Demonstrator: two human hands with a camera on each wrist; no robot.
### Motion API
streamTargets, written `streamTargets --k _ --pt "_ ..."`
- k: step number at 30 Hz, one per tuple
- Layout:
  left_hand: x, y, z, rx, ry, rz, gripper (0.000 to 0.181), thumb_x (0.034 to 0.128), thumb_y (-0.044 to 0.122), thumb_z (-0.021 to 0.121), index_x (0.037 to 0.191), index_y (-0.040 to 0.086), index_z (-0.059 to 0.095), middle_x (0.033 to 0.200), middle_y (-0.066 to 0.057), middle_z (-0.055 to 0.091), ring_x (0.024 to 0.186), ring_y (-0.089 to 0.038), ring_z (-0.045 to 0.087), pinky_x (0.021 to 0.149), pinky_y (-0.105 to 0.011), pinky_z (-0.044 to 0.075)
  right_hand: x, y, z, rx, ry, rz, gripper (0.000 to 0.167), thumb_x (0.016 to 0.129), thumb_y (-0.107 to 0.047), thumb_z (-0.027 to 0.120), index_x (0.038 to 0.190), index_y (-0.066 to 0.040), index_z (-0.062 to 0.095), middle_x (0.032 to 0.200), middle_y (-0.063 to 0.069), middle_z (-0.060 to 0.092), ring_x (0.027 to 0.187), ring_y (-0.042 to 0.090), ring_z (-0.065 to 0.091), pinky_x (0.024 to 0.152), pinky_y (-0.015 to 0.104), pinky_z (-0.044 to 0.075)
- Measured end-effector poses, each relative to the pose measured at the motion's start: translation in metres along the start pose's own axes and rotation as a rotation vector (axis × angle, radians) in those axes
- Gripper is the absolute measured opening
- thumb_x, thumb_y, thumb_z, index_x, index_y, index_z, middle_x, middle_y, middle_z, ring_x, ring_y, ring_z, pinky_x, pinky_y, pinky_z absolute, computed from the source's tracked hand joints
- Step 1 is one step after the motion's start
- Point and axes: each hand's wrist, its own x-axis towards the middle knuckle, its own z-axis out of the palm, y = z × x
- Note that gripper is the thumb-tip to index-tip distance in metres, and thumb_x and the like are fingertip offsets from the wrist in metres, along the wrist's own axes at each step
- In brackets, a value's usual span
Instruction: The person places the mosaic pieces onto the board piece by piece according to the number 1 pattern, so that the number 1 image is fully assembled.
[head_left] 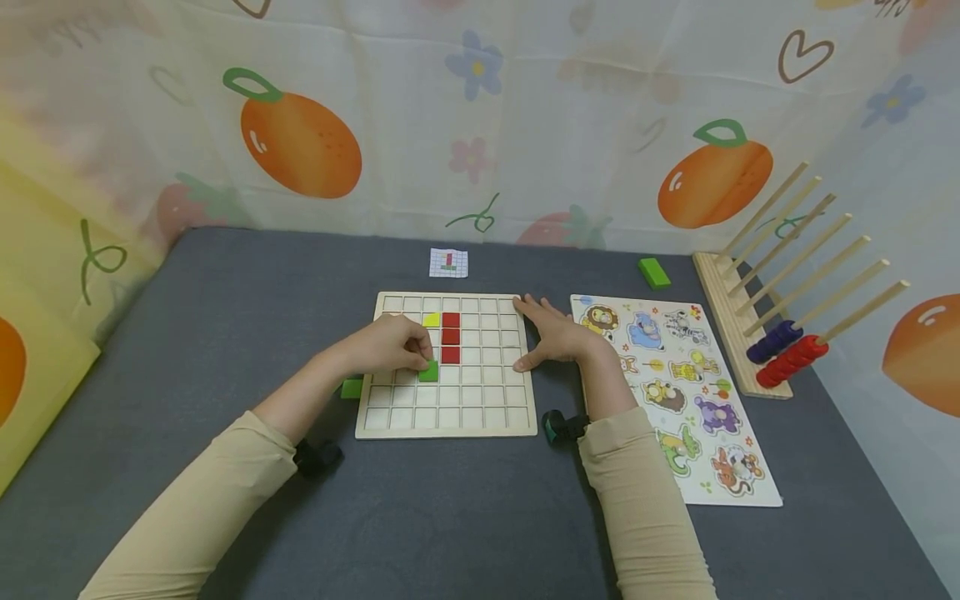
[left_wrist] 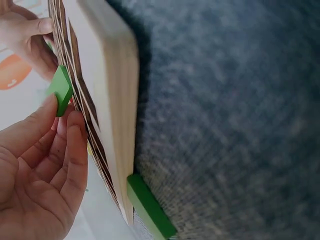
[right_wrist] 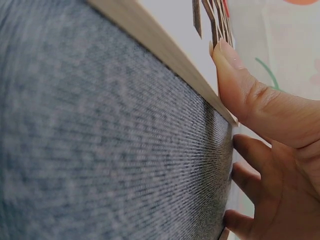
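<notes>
A wooden grid board point(head_left: 487, 421) lies on the dark table. One yellow tile point(head_left: 432, 320) and three red tiles point(head_left: 451, 336) in a column sit in its cells. My left hand point(head_left: 390, 343) pinches a small green square tile point(left_wrist: 61, 91) between thumb and fingers, just over the board, left of and below the lowest red tile. At the board's right side is my right hand point(head_left: 557, 335), fingers spread, with the thumb point(right_wrist: 235, 75) on the board's edge. Another green piece point(left_wrist: 150, 207) lies against the left edge, partly hidden by the left forearm in the head view.
A small pattern card point(head_left: 448, 263) lies behind the board. On the right are an animal picture board point(head_left: 720, 492), a green block point(head_left: 654, 273) and a wooden peg rack point(head_left: 750, 367) with red and blue beads. A printed curtain point(head_left: 525, 125) hangs behind the table.
</notes>
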Motion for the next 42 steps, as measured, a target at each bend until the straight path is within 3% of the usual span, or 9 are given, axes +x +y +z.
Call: streamTargets --k 9,22,31,42 --pt "-0.0011 0.0017 0.0007 0.010 0.000 -0.017 0.004 0.0894 0.010 0.071 0.089 0.007 0.070 0.084 -0.005 0.071 0.074 -0.010 0.059 0.073 -0.026 0.049 0.0016 -0.0012 0.0006 -0.034 -0.010 -0.024 0.108 0.083 -0.026 0.080 0.160 -0.016 0.005 0.168 0.008 -0.009 0.155 0.036 -0.012 0.121 0.065 -0.001" --pt "-0.0013 0.0028 0.0009 0.017 -0.003 -0.018 0.004 0.0896 0.011 0.071 0.087 0.008 0.069 0.084 -0.004 0.071 0.075 -0.011 0.059 0.075 -0.027 0.049 0.0008 -0.0017 0.0009 -0.026 -0.015 -0.016 0.108 0.082 -0.024 0.080 0.160 -0.022 0.006 0.169 0.001 -0.007 0.156 0.033 -0.014 0.122 0.065 0.004" --pt "-0.0011 0.0019 0.0012 0.025 0.000 -0.017 0.005 0.0898 0.011 0.070 0.087 0.008 0.069 0.083 -0.004 0.070 0.075 -0.011 0.058 0.074 -0.027 0.048 0.0005 -0.0033 0.0007 -0.037 -0.026 -0.024 0.106 0.084 -0.024 0.079 0.160 -0.019 0.006 0.169 0.005 -0.009 0.155 0.034 -0.015 0.122 0.065 0.004" --pt "0.0000 0.0004 0.0017 0.012 -0.009 -0.020 0.004 0.0904 0.011 0.070 0.087 0.008 0.068 0.084 -0.004 0.069 0.076 -0.012 0.058 0.074 -0.027 0.048 0.0015 -0.0052 0.0002 -0.090 -0.037 -0.060 0.098 0.083 -0.023 0.079 0.159 -0.027 0.018 0.168 0.010 -0.008 0.154 0.041 -0.014 0.117 0.072 -0.001"
